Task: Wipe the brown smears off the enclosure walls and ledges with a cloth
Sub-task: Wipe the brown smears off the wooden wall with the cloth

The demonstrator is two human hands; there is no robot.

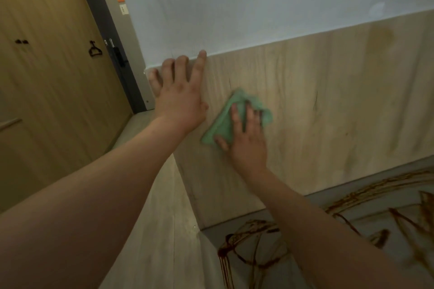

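A green cloth point(225, 119) lies flat against the pale wood-grain wall panel point(328, 101). My right hand point(244, 138) presses it there with spread, straight fingers. My left hand point(180, 94) rests flat on the same panel near its left end, fingertips reaching the panel's top edge and the small finger wrapping the corner. Brown smears point(246, 239) streak the grey ledge point(375, 223) below the panel, with drips running down its front at the lower middle. A faint brownish stain point(382, 35) shows high on the panel at the right.
A white wall point(258, 2) rises above the panel. To the left stand wooden wardrobe doors point(47, 77) with a black hanger hook point(95, 49), and a dark-framed door point(117, 30) at the end of a pale wood floor point(152, 218).
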